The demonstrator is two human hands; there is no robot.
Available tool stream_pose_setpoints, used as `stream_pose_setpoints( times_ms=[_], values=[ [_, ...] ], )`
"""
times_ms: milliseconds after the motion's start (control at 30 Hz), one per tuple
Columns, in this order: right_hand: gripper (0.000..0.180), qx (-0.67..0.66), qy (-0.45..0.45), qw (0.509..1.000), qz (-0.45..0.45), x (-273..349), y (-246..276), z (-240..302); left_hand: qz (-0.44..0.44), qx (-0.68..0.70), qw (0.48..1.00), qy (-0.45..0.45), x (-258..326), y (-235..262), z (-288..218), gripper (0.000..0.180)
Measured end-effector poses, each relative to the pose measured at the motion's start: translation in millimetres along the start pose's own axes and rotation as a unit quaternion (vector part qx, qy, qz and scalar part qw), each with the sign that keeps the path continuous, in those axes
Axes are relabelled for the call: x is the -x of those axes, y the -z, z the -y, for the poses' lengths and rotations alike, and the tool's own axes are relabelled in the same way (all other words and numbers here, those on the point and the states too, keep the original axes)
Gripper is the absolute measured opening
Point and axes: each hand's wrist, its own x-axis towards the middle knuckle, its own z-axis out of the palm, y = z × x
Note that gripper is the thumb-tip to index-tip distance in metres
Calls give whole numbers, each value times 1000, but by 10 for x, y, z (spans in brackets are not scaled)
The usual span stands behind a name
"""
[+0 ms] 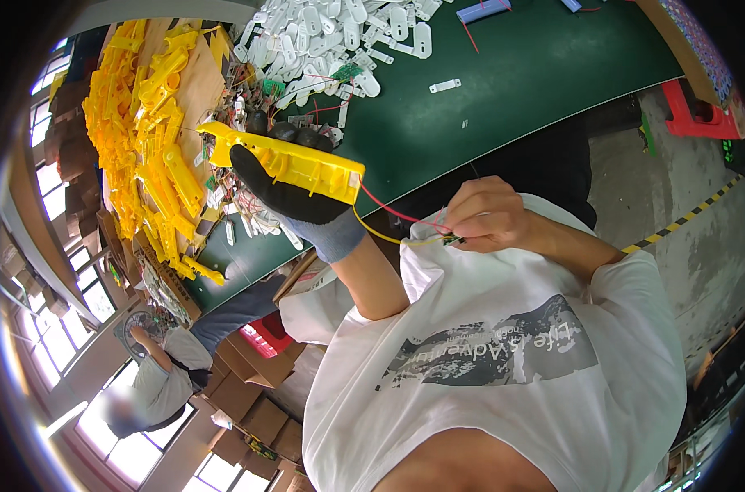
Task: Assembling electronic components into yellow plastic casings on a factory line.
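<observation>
My left hand [294,195], in a black and grey glove, is closed around a long yellow plastic shell [319,170]. The shell's hollow, ribbed side faces up, and it is held above the near edge of the green table. From its right end a red wire [393,211] and a yellow wire [379,235] run across to my bare right hand [489,215]. That hand is pinched in front of my shirt, on the wire ends and a small dark part [451,239]. My fingers partly cover this part, so its kind cannot be made out.
Yellow shells [155,123] are heaped at the left. White plastic pieces [331,33] and tangled wired parts [233,184] cover the far left of the green table [528,74]. A blue cylinder [483,10] lies at the far edge. Another person [171,373] sits at lower left.
</observation>
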Motion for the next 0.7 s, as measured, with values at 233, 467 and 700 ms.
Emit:
stream_pose_setpoints(
  times_ms=[233, 467, 700],
  values=[
    [37, -171, -249, 952, -52, -182, 38, 232, -164, -269, 933, -176, 11, 266, 79, 35],
    [35, -59, -342, 938, -3, -586, 218, 19, -79, -262, 959, -81, 98, 97, 164, 29],
    [54, 26, -475, 879, 27, -981, 134, -263, -58, -363, 929, 45, 389, 83, 541, 40]
  ],
)
